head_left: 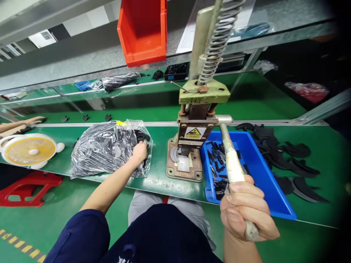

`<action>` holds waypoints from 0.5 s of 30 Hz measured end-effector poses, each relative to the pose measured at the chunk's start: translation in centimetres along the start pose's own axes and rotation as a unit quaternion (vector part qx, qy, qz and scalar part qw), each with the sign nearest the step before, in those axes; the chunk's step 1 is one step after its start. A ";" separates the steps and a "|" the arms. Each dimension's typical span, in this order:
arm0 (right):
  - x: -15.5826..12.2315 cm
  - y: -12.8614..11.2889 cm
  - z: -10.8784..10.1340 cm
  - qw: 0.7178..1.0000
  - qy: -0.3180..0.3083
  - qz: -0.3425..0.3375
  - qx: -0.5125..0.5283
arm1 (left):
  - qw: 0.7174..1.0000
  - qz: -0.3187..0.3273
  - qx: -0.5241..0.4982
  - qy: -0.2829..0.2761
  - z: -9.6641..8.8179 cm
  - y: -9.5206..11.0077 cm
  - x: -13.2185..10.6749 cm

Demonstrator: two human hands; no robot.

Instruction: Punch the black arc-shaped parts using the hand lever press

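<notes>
My left hand [140, 151] reaches into the mouth of a clear plastic bag [101, 149] filled with dark curved pieces. Its fingers look curled in among black parts, though the tips are hidden. My right hand [245, 208] is wrapped round the pale, taped lever handle [232, 164] of a bench hand press [196, 126], which has a tall spring on top. Under the press's ram, a light grey curved piece [173, 154] lies on the base plate [185, 174], beside a pale block.
Right of the press, a blue tray [264, 182] holds small black parts, with black curved pieces [274, 146] beyond it. A white fan [30, 150] stands left. Overhead, a red bin [144, 40] sits on the shelf. Another person's hand [35, 119] rests at far left.
</notes>
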State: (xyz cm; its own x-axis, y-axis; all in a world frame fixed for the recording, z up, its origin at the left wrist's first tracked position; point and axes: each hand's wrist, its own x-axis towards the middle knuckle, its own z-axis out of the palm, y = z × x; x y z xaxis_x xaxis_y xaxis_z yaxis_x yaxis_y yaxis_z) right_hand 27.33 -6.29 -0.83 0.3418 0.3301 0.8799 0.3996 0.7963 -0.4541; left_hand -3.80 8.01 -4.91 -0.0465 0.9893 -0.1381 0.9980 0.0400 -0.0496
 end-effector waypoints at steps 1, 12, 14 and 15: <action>0.0 0.0 -0.1 1.000 -0.006 0.002 0.001 | 1.000 0.016 -0.001 0.010 0.3 0.2 -0.4; 0.0 0.0 -0.3 1.000 0.000 0.013 0.018 | 0.992 0.042 -0.116 0.008 -0.1 -0.7 -1.7; 0.0 0.0 -0.2 1.000 -0.003 0.015 0.015 | 0.994 0.038 -0.098 -0.017 -0.2 -0.7 -1.2; 0.0 0.0 -0.3 1.000 -0.007 0.016 0.014 | 0.994 0.041 -0.091 -0.033 -0.1 -0.7 -0.9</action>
State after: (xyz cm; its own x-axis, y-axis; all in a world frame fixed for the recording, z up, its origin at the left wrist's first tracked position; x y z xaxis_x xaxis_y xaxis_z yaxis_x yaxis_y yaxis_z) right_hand 27.58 -6.44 -0.86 0.3416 0.3622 0.8673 0.3655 0.7989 -0.4776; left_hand -4.42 7.08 -4.64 0.0394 0.9793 -0.1984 0.9896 -0.0108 0.1431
